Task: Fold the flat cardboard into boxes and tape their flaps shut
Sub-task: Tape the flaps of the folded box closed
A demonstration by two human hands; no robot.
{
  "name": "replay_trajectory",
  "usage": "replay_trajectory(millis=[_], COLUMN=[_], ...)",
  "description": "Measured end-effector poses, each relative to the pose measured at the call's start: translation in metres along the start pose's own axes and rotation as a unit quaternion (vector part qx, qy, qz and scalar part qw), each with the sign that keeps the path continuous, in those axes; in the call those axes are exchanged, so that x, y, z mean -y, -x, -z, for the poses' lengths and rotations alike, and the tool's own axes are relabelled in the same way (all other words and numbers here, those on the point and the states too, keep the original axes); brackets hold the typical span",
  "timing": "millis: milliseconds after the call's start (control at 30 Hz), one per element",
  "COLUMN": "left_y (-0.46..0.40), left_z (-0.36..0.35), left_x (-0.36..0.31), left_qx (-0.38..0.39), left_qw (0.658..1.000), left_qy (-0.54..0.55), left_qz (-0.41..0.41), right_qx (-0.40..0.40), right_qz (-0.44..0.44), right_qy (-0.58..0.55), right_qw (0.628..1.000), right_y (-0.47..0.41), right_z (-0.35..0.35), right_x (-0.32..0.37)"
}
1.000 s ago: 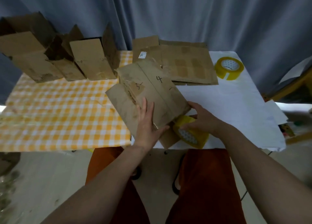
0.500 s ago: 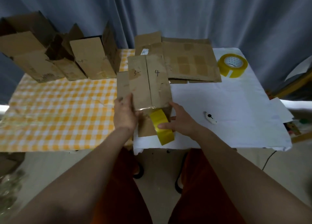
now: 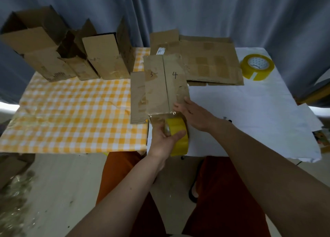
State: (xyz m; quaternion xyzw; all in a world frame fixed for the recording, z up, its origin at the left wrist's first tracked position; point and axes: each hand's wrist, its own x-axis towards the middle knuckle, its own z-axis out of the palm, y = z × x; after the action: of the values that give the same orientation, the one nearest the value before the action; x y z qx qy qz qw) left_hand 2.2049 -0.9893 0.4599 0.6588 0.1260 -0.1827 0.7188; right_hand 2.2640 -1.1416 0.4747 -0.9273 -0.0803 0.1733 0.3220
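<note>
Box [image 3: 165,86] lying at the near edge of the surface [image 3: 250,111], straddling the seam between yellow checked cloth [image 3: 75,115] and white cloth [image 3: 259,122]; two closed flaps facing up, marked "3" and "4", side flap sticking out to the left. Clear tape strip running from the box's near end down to the tape roll [image 3: 178,136].

Left hand [image 3: 165,140] curled round the yellow tape roll, thumb on its outer face, roll held just off the near edge, touching the box's near end. Right hand [image 3: 193,114] flat, fingers straight, pressing on the near right corner of the box by the "4" flap.

Flat cardboard sheets [image 3: 205,61] stacked at the far edge, just behind the box, patches of old tape on top. Second tape roll [image 3: 257,67] at the far right corner on the white cloth, well apart from the hands. Three open folded boxes [image 3: 67,52] standing at the far left corner, flaps up. Small white object [image 3: 226,119] on the white cloth behind the right wrist, mostly hidden. Grey curtain [image 3: 196,10] behind the surface.
</note>
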Motion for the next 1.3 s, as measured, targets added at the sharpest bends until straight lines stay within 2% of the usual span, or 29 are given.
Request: replay_trajectory(millis=[167, 400, 533, 633, 733, 800, 867, 933, 1000, 1100, 1200, 1300], left_y=[0.012, 0.010, 0.002, -0.007, -0.018, -0.022, -0.025, -0.026, -0.025, -0.023, -0.020, -0.019], left_z=[0.003, 0.005, 0.002, -0.003, -0.005, -0.005, -0.004, -0.005, -0.007, -0.005, 0.001, 0.004], left_x=[0.000, -0.016, -0.027, -0.032, -0.027, -0.023, -0.020, -0.018, -0.015, -0.011, -0.012, -0.013], left_qx=[-0.019, 0.013, 0.010, -0.032, -0.072, -0.086, -0.099, -0.097, -0.089, -0.070, -0.043, -0.032], left_qw=[0.995, 0.990, 0.991, 0.987, 0.992, 0.992, 0.990, 0.990, 0.990, 0.991, 0.991, 0.990], left_qy=[0.008, 0.006, -0.049, -0.116, -0.051, -0.016, 0.005, 0.030, 0.052, 0.067, 0.062, 0.066], left_qz=[0.094, 0.140, 0.125, 0.103, 0.086, 0.093, 0.102, 0.100, 0.095, 0.094, 0.111, 0.123], right_qx=[-0.006, -0.016, -0.018, -0.018, -0.100, -0.198, -0.251, -0.248, -0.234, -0.264, -0.305, -0.304], right_qz=[0.005, 0.016, 0.020, 0.039, 0.055, 0.005, -0.126, -0.277, -0.378, -0.388, -0.353, -0.311], right_qy=[0.023, 0.049, 0.059, 0.059, -0.021, -0.072, -0.041, 0.024, 0.060, 0.063, -0.030, -0.097], right_qw=[1.000, 0.999, 0.998, 0.997, 0.993, 0.978, 0.959, 0.928, 0.894, 0.881, 0.884, 0.896], right_y=[0.003, 0.005, 0.005, 0.008, 0.016, 0.023, 0.030, 0.040, 0.051, 0.058, 0.058, 0.054], right_z=[-0.006, -0.009, -0.009, -0.009, -0.006, -0.002, 0.000, -0.002, -0.008, -0.017, -0.017, -0.014], right_x=[0.000, 0.003, 0.005, 0.001, -0.009, -0.027, -0.055, -0.082, -0.098, -0.113, -0.116, -0.114])
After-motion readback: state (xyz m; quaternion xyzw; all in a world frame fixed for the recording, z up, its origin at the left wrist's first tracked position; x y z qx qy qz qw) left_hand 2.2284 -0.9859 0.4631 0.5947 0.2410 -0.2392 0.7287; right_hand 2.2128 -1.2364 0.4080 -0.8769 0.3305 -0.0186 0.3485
